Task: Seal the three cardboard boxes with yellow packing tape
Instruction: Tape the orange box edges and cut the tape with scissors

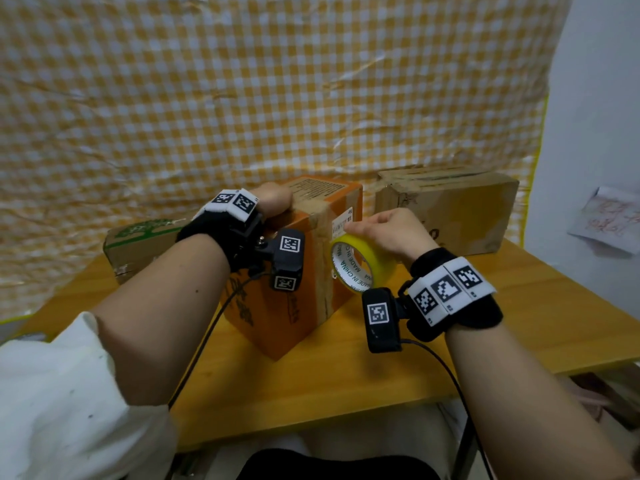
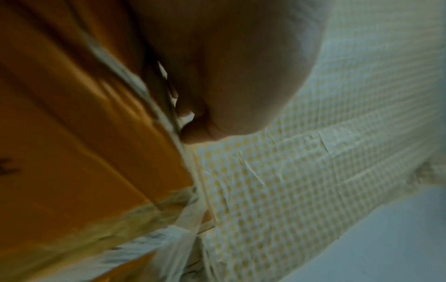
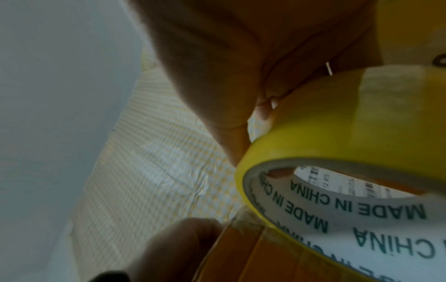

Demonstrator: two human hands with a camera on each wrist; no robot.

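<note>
Table (image 1: 346,375) of yellow wood, backed by yellow-checked cloth (image 1: 242,91); white wall (image 1: 595,98) at right. Orange cardboard box (image 1: 277,306) mid-table, brown box (image 1: 460,209) behind right, green-printed box (image 1: 138,240) behind left. Left hand (image 1: 273,200) laid over orange box's top edge, fingers hidden. Right hand (image 1: 391,230) curled round yellow tape roll (image 1: 360,263), pressed against box's side. Left wrist view blurred.

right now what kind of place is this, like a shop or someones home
Probably a makeshift recording corner in a home or small room, not a shop: a wrinkled yellow checked cloth hung as a backdrop, a small wooden table with three used cardboard boxes, and a paper drawing stuck on the white wall.
</note>
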